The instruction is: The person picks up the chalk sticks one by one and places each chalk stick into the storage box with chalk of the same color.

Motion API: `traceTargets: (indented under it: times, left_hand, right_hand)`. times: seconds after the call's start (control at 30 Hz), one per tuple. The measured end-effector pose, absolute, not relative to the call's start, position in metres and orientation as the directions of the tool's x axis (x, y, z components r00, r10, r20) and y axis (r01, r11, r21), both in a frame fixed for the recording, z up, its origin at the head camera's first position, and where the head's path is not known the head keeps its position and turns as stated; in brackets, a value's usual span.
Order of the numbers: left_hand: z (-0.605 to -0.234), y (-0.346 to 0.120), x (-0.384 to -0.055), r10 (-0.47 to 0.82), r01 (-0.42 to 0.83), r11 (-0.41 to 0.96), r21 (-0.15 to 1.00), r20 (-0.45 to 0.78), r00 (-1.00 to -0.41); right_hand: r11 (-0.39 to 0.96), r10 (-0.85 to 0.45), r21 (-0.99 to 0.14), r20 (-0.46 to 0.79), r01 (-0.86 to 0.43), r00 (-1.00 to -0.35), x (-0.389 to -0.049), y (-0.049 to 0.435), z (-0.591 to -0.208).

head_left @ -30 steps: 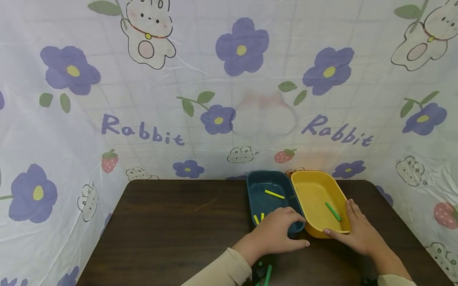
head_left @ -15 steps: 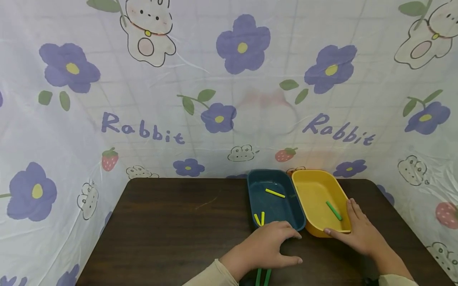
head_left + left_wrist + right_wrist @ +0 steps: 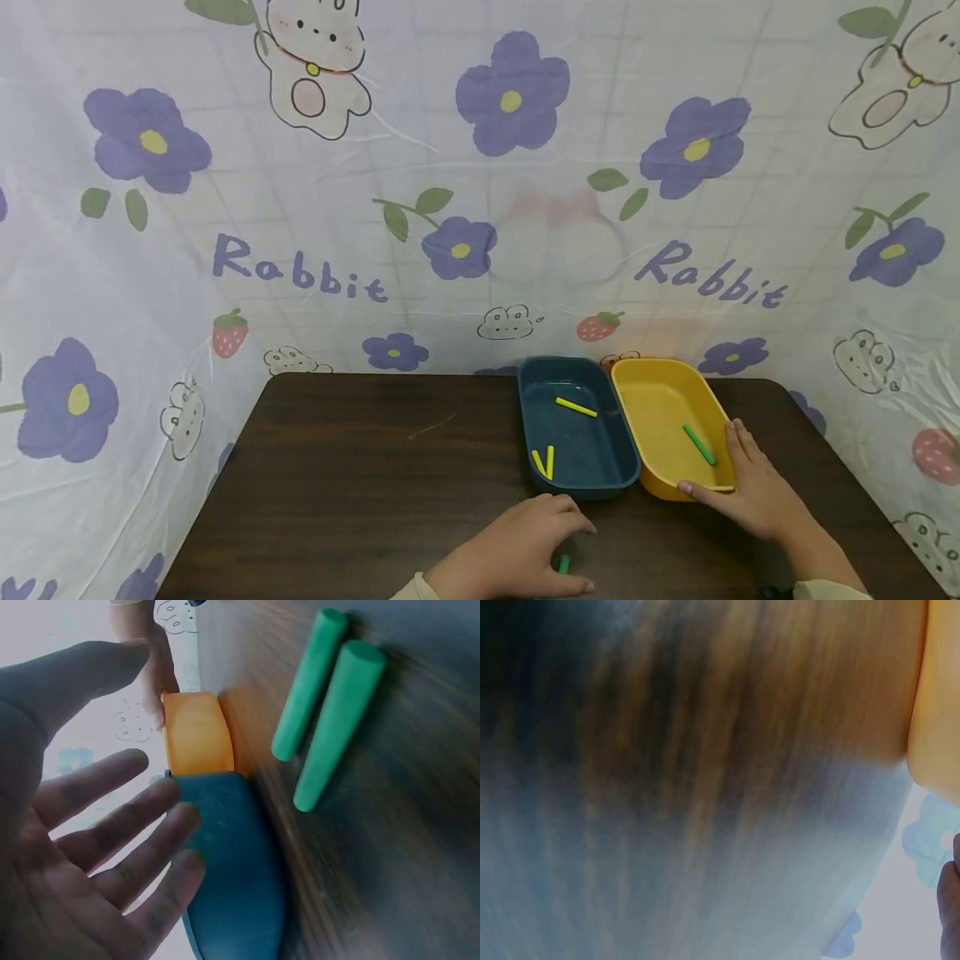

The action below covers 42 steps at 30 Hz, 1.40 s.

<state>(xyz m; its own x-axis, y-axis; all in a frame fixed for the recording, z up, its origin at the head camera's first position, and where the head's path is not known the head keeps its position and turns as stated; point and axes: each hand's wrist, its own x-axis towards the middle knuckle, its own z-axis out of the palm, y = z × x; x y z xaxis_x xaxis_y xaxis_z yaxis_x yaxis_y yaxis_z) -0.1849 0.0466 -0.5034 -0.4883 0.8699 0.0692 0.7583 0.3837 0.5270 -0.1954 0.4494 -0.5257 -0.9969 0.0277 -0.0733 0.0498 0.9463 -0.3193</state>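
Dark brown wood-grain worktop (image 3: 360, 458) under everything. Left hand (image 3: 517, 546) over near edge, fingers loosely bent and apart. 2 green round sticks (image 3: 339, 726) lie side by side on worktop, just beside the hand; in head view 1 green end shows between thumb and fingers. Next, dark teal rounded plastic tray (image 3: 588, 446): 3 yellow sticks (image 3: 576, 407) inside, 2 at near left corner, 1 farther back. Beside it, yellow plastic tray (image 3: 660, 417) with 1 green stick (image 3: 699, 445). Right hand (image 3: 765, 496) touches its near right corner, fingers straight, thumb spread away.
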Motion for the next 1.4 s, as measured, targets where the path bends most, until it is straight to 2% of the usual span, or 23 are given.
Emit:
traceTargets:
  times: [0.4,0.67,0.8,0.97,1.23,1.4]
  left_hand:
    - [-0.515,0.024,-0.184,0.888,0.769,0.420,0.482,-0.044,-0.458]
    - [-0.522,0.018,-0.180,0.882,0.736,0.453,0.504,-0.129,-0.454]
    - [-0.522,0.017,-0.180,0.877,0.722,0.462,0.516,-0.146,-0.457]
    - [-0.525,0.016,-0.177,0.888,0.761,0.437,0.480,-0.096,-0.450]
    - [-0.529,0.013,-0.178,0.860,0.729,0.490,0.478,-0.125,-0.495]
    - [-0.528,0.013,-0.178,0.833,0.725,0.538,0.430,-0.135,-0.537]
  right_hand:
    - [0.949,0.033,-0.312,-0.067,0.053,-0.997,-0.195,0.449,-0.526]
    - [0.948,0.036,-0.312,-0.077,0.059,-0.996,-0.196,0.451,-0.527]
    - [0.947,0.037,-0.315,-0.076,0.059,-0.996,-0.196,0.451,-0.526]
    - [0.945,0.040,-0.320,-0.085,0.066,-0.996,-0.195,0.450,-0.527]
    - [0.944,0.041,-0.324,-0.088,0.068,-0.995,-0.195,0.449,-0.527]
    - [0.943,0.040,-0.325,-0.084,0.065,-0.996,-0.196,0.450,-0.528]
